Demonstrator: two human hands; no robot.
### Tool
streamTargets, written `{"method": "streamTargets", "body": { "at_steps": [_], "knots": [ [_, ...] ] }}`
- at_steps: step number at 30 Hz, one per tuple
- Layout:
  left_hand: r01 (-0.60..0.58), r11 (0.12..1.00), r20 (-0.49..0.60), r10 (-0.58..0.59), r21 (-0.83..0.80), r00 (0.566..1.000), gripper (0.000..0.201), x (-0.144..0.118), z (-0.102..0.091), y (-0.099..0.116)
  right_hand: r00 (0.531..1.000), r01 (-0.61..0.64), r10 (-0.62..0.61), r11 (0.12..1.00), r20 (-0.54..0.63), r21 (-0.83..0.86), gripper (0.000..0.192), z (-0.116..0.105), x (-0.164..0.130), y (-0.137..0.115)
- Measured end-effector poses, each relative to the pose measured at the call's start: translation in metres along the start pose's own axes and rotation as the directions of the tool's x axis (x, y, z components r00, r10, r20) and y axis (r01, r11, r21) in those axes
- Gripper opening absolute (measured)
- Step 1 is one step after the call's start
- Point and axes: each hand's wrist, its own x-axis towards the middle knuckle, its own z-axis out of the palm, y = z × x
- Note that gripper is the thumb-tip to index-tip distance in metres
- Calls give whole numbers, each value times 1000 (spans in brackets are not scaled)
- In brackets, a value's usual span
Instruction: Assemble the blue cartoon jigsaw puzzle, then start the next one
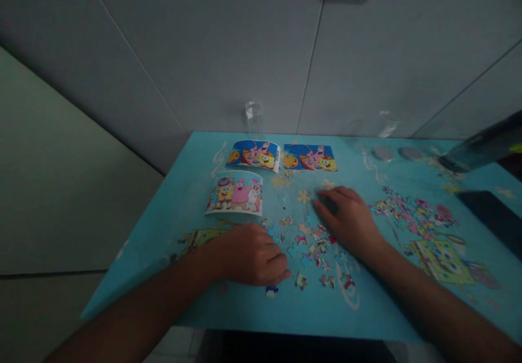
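My left hand rests low over the table with its fingers curled in; whatever may be in them is hidden. Around it lie loose jigsaw puzzle pieces, and a dark blue and white puzzle piece sits just below its fingers. To the right, my right hand lies at the edge of the scattered pieces, thumb and forefinger apart with nothing visible between them. Beyond my left hand is a curled picture card with cartoon figures. Farther back, a curved blue picture card lies beside a flat matching picture.
The light blue table has printed cartoon figures. Another heap of puzzle pieces lies at right, near a dark flat object. Two round lids, a clear container and a dark transparent bottle stand toward the wall.
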Motion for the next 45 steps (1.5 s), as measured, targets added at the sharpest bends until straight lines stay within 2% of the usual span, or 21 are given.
{"method": "streamTargets", "body": {
  "at_steps": [4, 10, 13, 16, 19, 22, 24, 28, 37, 40, 45],
  "knots": [
    [3, 1000, 2, -3, -9, 1000, 32, -1, 0, 1, 1000, 0, -1, 1000, 6, 29, 26, 1, 2, 6],
    [15, 1000, 21, -14, -25, 1000, 32, -3, 0, 1, 997, 68, -71, 986, 16, 150, 24, -1, 3, 10],
    [14, 1000, 30, -13, -28, 999, 30, -3, 1, 1, 991, 118, -128, 966, 29, 230, 25, -4, 3, 6],
    [13, 999, 38, -11, -30, 999, 30, -4, 3, 1, 976, 160, -198, 935, 92, 317, 25, -12, 1, 5],
    [11, 999, 34, -10, -30, 999, 30, -5, 5, 0, 985, 73, -127, 923, 120, 378, 27, -26, -2, 14],
    [8, 999, 19, -7, -31, 1000, 30, -4, 5, 0, 997, -63, 45, 944, 65, 325, 29, -39, -2, 32],
    [2, 1000, 14, -1, -31, 1000, 31, -3, 3, 0, 994, -107, 100, 957, 40, 269, 28, -43, -2, 44],
    [4, 1000, -2, -4, -25, 1000, 30, -2, 1, 1, 996, -80, 68, 972, 58, 223, 25, -41, -2, 52],
    [5, 999, -13, -6, -35, 1000, 23, -4, 2, 0, 991, -32, -4, 963, 135, 266, 23, -37, -4, 40],
    [12, 999, -10, -13, -43, 1000, 21, -4, 3, 0, 988, -51, 9, 962, 156, 267, 24, -41, -5, 42],
    [9, 999, 1, -9, -38, 1000, 20, -6, 5, -1, 955, -75, -15, 955, 298, 286, 19, -58, -6, 46]
  ]
}}
